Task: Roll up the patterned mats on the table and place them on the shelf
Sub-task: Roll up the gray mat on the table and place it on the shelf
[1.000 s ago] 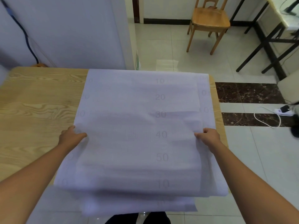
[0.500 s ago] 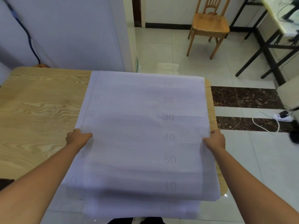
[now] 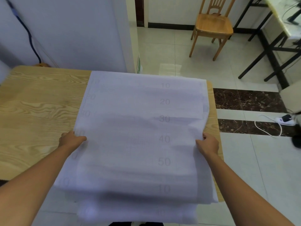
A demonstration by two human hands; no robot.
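Bottom of the frame: the stacked mats (image 3: 138, 144) droop over the near edge of the surface (image 3: 40, 103). They're pale sheets with faint numbers and fill the middle of the frame. Left grip (image 3: 70, 140) is clamped on the stack's left edge, thumb on top. Right grip (image 3: 209, 145) pinches the right edge the same way. Further back there's a power strip (image 3: 285, 121) on the floor at right and a chair (image 3: 213, 25) upper right.

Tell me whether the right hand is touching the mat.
Touching: the head view shows the right hand pinching the mat at its right edge.
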